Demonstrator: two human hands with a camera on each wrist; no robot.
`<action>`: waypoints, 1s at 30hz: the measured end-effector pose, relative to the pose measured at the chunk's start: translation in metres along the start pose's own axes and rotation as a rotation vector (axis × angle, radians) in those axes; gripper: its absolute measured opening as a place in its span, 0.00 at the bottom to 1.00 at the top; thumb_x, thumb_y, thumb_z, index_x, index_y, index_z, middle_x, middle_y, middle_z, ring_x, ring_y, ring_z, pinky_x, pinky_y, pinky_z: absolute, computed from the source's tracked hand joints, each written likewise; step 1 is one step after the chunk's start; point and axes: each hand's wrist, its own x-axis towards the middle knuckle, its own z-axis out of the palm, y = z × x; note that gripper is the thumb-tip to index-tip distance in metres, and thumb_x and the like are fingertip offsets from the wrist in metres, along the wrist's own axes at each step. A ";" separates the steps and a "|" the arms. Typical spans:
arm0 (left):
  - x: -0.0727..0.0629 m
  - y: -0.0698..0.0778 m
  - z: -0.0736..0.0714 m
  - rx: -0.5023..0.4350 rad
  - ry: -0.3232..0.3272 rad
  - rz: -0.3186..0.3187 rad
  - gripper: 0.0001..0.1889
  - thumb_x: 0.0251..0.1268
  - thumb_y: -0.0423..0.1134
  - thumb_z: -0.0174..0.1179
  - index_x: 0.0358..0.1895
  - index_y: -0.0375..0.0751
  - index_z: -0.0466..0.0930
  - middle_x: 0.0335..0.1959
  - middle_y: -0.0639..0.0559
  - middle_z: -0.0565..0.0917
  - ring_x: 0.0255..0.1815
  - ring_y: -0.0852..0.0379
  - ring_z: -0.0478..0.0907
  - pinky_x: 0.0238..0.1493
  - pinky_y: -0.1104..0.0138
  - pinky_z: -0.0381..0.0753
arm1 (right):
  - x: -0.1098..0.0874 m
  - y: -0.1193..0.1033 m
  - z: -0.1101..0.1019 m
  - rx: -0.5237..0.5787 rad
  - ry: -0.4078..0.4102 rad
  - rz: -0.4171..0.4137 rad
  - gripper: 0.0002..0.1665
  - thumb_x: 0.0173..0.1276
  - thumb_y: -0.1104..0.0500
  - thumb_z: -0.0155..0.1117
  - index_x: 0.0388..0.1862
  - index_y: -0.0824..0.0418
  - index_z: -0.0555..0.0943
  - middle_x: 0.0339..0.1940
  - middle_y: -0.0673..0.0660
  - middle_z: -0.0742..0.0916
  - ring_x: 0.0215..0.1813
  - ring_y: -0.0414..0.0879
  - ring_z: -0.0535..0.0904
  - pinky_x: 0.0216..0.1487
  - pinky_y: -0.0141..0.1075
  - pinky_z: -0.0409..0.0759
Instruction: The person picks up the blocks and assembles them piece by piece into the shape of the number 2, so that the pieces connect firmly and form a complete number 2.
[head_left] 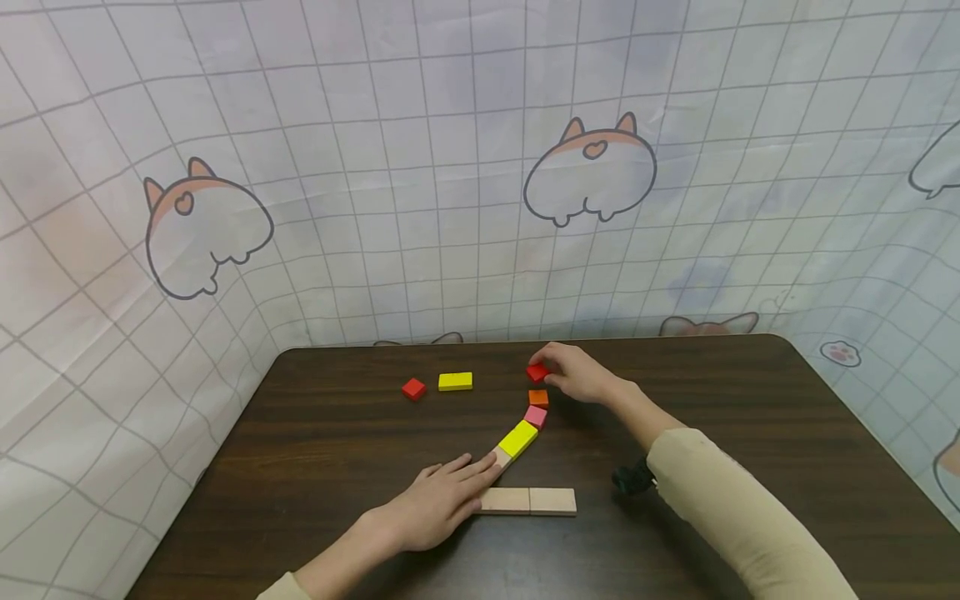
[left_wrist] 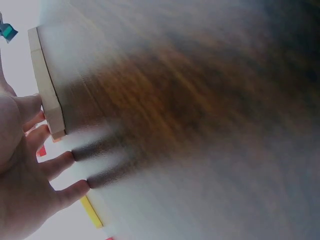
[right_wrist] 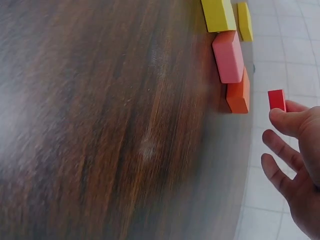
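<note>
My right hand (head_left: 577, 372) pinches a small red block (head_left: 537, 372) between thumb and finger, just beyond an orange block (head_left: 538, 398). From there a row curves toward me: a pink block (head_left: 536, 417), a longer yellow block (head_left: 518, 439), then a pale wooden block (head_left: 503, 458) partly hidden by fingers. My left hand (head_left: 438, 504) lies spread with straight fingers, touching the pale pieces. Two pale wooden blocks (head_left: 552, 501) sit end to end beside it. In the right wrist view, the held red block (right_wrist: 277, 100) appears raised above the table.
Toward the back left of the dark table (head_left: 315, 467) lie another red block (head_left: 414, 389) and a yellow block (head_left: 455, 382). A dark object (head_left: 632, 478) shows beside the right sleeve. Patterned cloth (head_left: 450, 167) rises behind the table and along its sides.
</note>
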 end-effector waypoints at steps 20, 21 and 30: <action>0.000 0.000 0.001 -0.003 -0.006 -0.001 0.29 0.84 0.49 0.48 0.83 0.56 0.57 0.82 0.59 0.56 0.80 0.42 0.57 0.67 0.35 0.64 | 0.006 0.004 0.013 -0.068 -0.025 0.006 0.18 0.69 0.71 0.68 0.58 0.67 0.82 0.55 0.62 0.84 0.55 0.57 0.80 0.63 0.52 0.76; 0.000 0.000 0.001 -0.004 -0.006 0.000 0.29 0.84 0.49 0.48 0.83 0.56 0.56 0.82 0.60 0.56 0.80 0.42 0.57 0.67 0.35 0.64 | 0.006 0.004 0.014 -0.070 -0.026 0.005 0.18 0.69 0.71 0.68 0.58 0.67 0.82 0.54 0.62 0.84 0.55 0.57 0.80 0.63 0.52 0.77; 0.000 0.001 -0.001 -0.006 -0.004 0.000 0.29 0.84 0.49 0.48 0.83 0.56 0.57 0.82 0.59 0.56 0.79 0.42 0.57 0.67 0.35 0.64 | 0.010 0.005 0.014 -0.072 -0.022 -0.006 0.17 0.69 0.71 0.69 0.57 0.66 0.83 0.53 0.62 0.85 0.53 0.57 0.80 0.62 0.52 0.77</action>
